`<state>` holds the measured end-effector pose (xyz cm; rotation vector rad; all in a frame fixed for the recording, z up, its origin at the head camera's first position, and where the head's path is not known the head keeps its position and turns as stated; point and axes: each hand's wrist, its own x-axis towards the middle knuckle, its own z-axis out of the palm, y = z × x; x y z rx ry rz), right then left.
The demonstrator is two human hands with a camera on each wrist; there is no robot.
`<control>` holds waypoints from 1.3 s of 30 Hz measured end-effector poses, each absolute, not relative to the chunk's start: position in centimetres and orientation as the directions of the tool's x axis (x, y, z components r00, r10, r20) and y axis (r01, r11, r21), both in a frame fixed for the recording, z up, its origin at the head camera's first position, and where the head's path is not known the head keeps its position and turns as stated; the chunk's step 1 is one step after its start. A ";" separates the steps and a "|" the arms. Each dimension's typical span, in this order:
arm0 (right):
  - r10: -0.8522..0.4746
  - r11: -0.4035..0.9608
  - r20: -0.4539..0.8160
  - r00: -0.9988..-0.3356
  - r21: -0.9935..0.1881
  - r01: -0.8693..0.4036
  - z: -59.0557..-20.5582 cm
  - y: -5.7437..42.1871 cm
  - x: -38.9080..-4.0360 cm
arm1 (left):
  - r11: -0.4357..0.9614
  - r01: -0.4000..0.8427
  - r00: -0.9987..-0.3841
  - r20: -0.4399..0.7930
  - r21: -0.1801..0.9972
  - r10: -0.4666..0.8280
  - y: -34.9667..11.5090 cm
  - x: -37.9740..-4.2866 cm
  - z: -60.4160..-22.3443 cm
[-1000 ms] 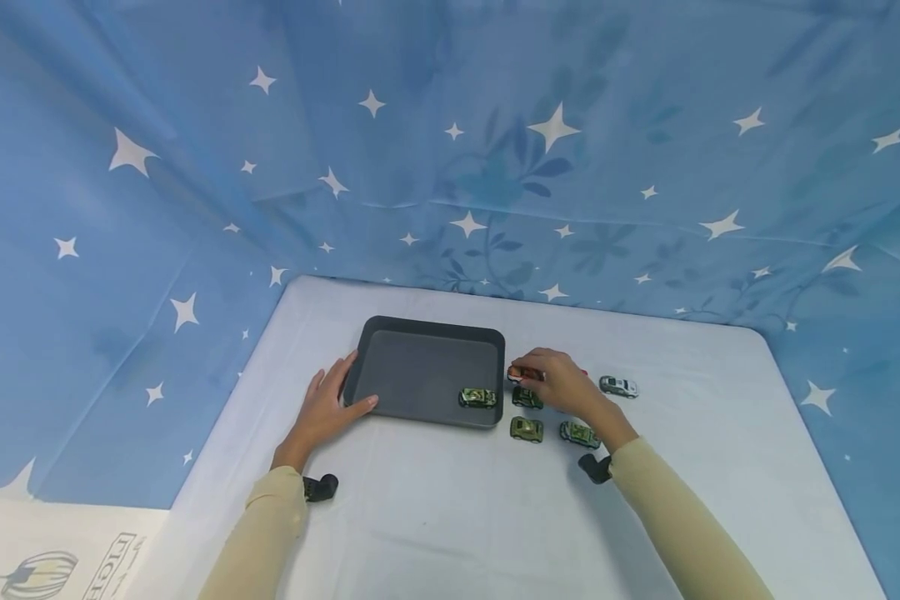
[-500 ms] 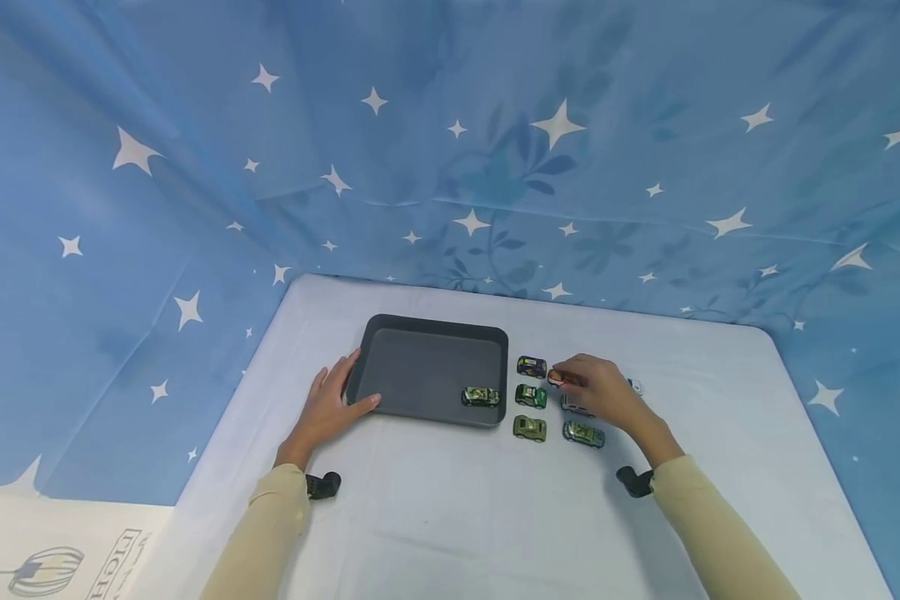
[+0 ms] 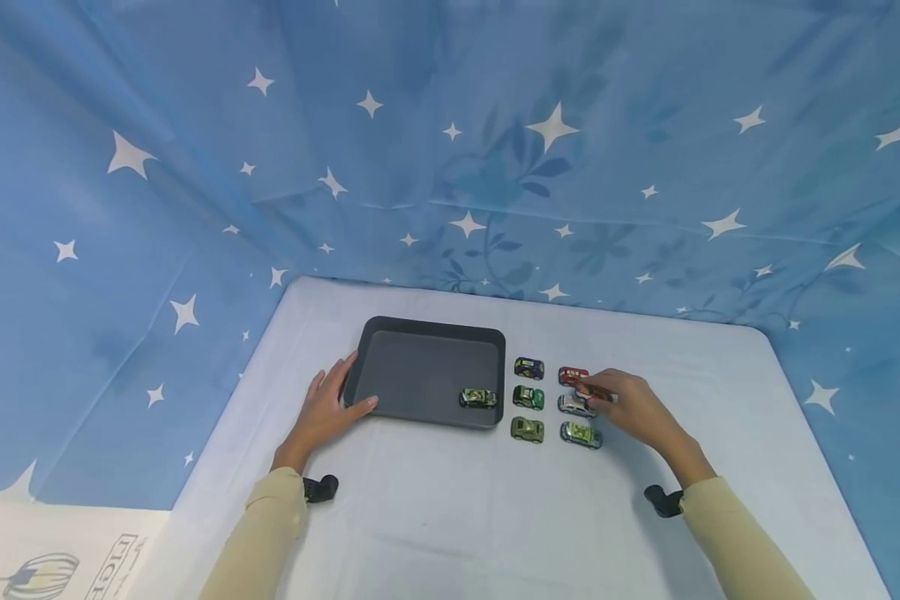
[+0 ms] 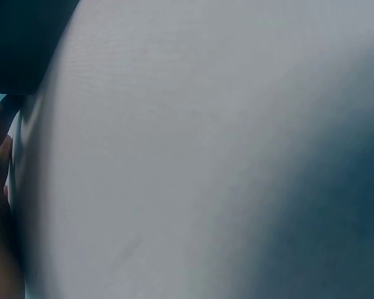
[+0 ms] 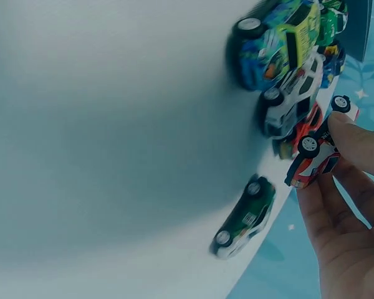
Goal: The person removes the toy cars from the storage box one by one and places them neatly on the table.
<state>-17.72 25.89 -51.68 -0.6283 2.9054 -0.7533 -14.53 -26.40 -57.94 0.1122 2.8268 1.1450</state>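
My right hand [image 3: 637, 408] pinches a red and white toy car [image 5: 318, 146] between thumb and fingers, up off the table in the right wrist view. It overlaps a white toy car [image 3: 576, 405] in the head view, with a red toy car [image 3: 572, 376] just behind. A green and white toy car [image 5: 246, 218], hidden by the hand in the head view, lies near it in the right wrist view. My left hand [image 3: 326, 412], fingers spread, touches the left side of a dark grey tray [image 3: 423, 324]. One green toy car [image 3: 478, 398] sits inside the tray.
Right of the tray, a purple car [image 3: 528, 368], a green car [image 3: 528, 397] and an olive car [image 3: 527, 429] form a column. A green-blue car [image 3: 581, 434] stands in front of the white one. Blue star-patterned cloth [image 3: 420, 167] rises behind the white table [image 3: 450, 517].
My right hand has carried the red and white toy car rightward from beside the tray, past the column of cars, and slightly nearer me. My left hand has stayed on the tray's side.
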 end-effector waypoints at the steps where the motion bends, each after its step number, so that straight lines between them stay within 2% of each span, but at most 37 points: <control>1: -0.405 0.794 0.034 -0.914 -0.483 -0.370 -51.7 26.2 -17.6 | 0.717 0.038 -0.993 -0.053 0.696 0.104 -26.4 -14.5 -57.9; 13: -0.383 0.805 0.073 -0.921 -0.462 -0.372 -52.7 29.0 -16.7 | 0.719 0.053 -0.993 -0.040 0.693 0.112 -26.2 -14.5 -57.8; 19: -0.357 0.819 0.049 -0.933 -0.465 -0.338 -53.1 29.4 -16.3 | 0.722 0.081 -0.992 -0.014 0.687 0.125 -26.3 -14.6 -57.5; 29: -0.328 0.840 -0.001 -0.945 -0.457 -0.291 -53.3 30.5 -15.8 | 0.726 0.060 -0.993 -0.033 0.685 0.113 -26.3 -14.7 -58.0; 39: -0.343 0.845 -0.004 -0.939 -0.439 -0.306 -53.7 31.3 -15.8 | 0.729 0.047 -0.993 -0.045 0.683 0.106 -26.2 -14.7 -57.9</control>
